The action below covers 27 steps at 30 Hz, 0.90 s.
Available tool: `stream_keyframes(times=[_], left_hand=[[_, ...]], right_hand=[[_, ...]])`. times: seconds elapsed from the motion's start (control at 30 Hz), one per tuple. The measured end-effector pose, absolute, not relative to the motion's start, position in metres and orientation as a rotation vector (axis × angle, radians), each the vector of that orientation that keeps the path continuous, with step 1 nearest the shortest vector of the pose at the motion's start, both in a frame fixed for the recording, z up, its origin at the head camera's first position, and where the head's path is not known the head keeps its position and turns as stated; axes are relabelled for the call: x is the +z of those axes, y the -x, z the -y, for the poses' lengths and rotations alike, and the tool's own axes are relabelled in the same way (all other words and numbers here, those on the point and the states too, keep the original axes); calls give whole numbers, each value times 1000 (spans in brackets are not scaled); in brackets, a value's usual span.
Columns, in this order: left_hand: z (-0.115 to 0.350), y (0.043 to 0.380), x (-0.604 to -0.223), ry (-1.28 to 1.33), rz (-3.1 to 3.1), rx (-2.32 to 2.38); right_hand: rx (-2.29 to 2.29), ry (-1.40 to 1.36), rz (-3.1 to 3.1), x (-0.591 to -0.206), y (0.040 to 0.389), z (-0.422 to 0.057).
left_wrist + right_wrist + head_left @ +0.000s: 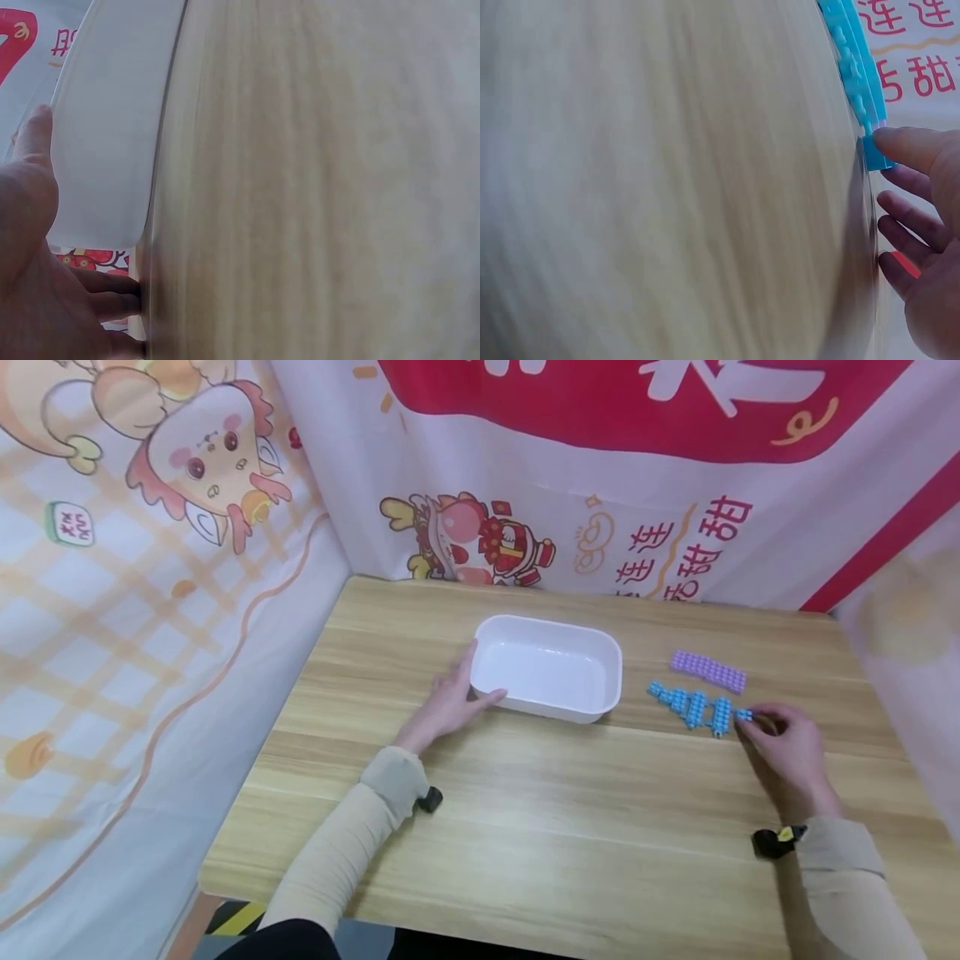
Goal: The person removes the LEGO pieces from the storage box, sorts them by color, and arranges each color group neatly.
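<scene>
A white rectangular tub stands on the wooden table, and my left hand rests against its near left corner with thumb and fingers spread. In the left wrist view the thumb of the left hand lies along the wall of the tub, while other fingertips touch the tabletop. To the right lies a row of light-blue studded toy bricks. My right hand pinches the small blue toy brick at its right end. That brick sits at the thumb tip in the right wrist view.
A purple studded toy brick strip lies just behind the blue bricks. Printed cloth hangs along the table's back edge and left side. The wooden tabletop stretches toward the person's body at the front edge.
</scene>
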<state>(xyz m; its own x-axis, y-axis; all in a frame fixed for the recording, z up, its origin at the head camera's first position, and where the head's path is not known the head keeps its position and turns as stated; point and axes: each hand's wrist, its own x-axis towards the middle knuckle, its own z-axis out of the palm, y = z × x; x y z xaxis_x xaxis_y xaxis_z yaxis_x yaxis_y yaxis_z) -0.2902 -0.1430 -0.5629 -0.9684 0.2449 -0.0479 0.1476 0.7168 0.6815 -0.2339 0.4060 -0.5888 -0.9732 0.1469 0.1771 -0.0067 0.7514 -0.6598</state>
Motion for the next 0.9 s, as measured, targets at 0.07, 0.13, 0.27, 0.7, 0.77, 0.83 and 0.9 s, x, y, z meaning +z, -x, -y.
stream_keyframes(times=[0.07,0.13,0.27,0.7,0.77,0.83,0.9], left_hand=[[143,291,-561,-324,-2786,1093],[143,291,-560,-324,-2784,1104],[144,293,-561,-335,-2770,1119],[164,300,-565,-307,-2694,1335],[166,305,-562,-289,-2690,1341],[167,311,-557,-274,-2721,1307],[168,317,-551,-261,-2779,1230]], right_hand=[[1013,83,2705,-589,237,-404],[1005,63,2674,-590,238,-402],[1007,54,2669,-592,236,-400],[1154,43,2721,-584,249,-383],[1101,-7,2751,-582,255,-379],[1034,-68,2792,-581,263,-374],[956,-117,2839,-577,271,-366]])
